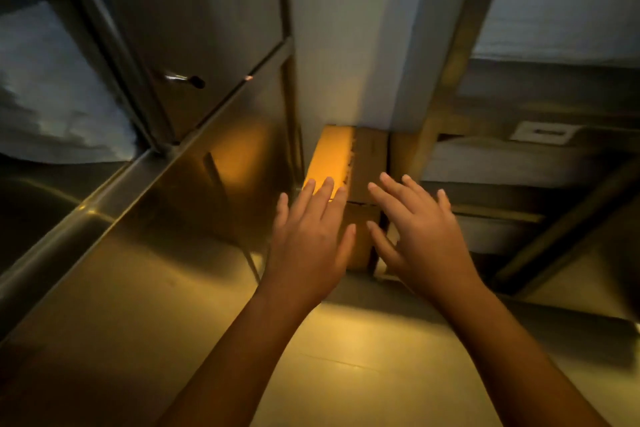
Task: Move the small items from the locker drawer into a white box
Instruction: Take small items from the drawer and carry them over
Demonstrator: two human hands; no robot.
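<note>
The left hand (311,239) and the right hand (417,236) both reach forward side by side, fingers straight and spread, holding nothing. They hover over a brown cardboard box (372,152) that stands on the tiled floor (363,357), wedged against the wall between the metal locker (207,21) on the left and a wooden frame (446,80) on the right. Whether the fingertips touch the cardboard I cannot tell. The box's flaps look closed, so what it holds is hidden.

The locker's upper door is closed, with a key (181,77) sitting in its lock. The panel below it is a plain sheet of metal. No drawer stands open, no small items show anywhere, and no white box is in sight.

By my reading, the task has barely begun: nothing has been moved, the drawer must be opened, and a white box must be found or fetched. The reach toward the cardboard box suggests shifting it aside first.
</note>
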